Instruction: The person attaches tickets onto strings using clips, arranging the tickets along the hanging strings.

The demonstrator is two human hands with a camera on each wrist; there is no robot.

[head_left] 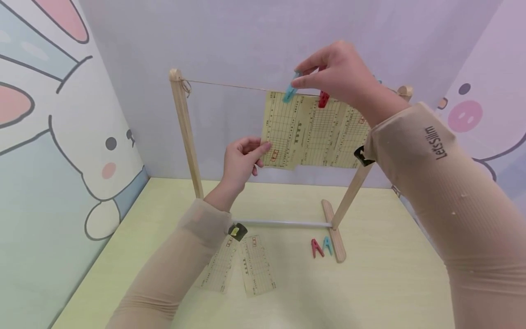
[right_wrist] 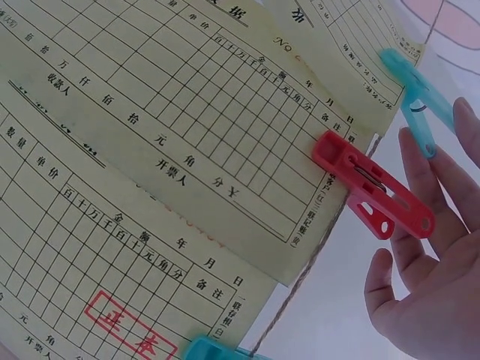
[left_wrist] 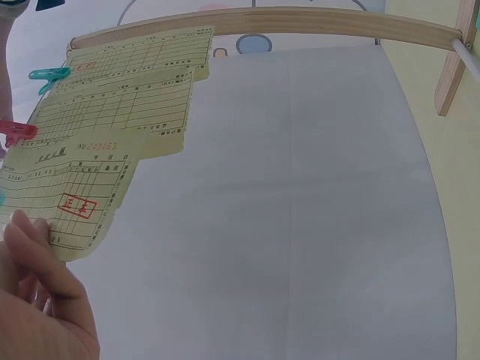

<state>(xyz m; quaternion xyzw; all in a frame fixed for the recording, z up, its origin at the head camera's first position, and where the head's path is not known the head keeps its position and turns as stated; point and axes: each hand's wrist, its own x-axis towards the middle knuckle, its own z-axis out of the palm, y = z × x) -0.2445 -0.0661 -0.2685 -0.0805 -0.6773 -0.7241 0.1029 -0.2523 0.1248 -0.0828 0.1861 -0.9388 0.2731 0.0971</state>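
Observation:
In the head view, my right hand (head_left: 339, 71) pinches a light blue clothespin (head_left: 290, 91) at the top edge of the leftmost yellow receipt slip (head_left: 279, 130), on the string. The right wrist view shows that blue clothespin (right_wrist: 416, 94) between thumb and fingers, its jaws over the slip's edge. My left hand (head_left: 242, 160) pinches the same slip near its lower left edge. Beside it hang more slips (head_left: 322, 137), overlapping. A red clothespin (right_wrist: 371, 184) clips the middle slip; another blue one (right_wrist: 214, 349) is on the far slip, partly out of frame.
The string (head_left: 230, 85) runs between wooden posts (head_left: 186, 137) joined low down by a pale bar (head_left: 283, 223). On the table (head_left: 370, 292) lie two slips (head_left: 258, 265), a red clothespin (head_left: 317, 248) and a blue clothespin (head_left: 327, 245) by the stand's right foot (head_left: 334, 233).

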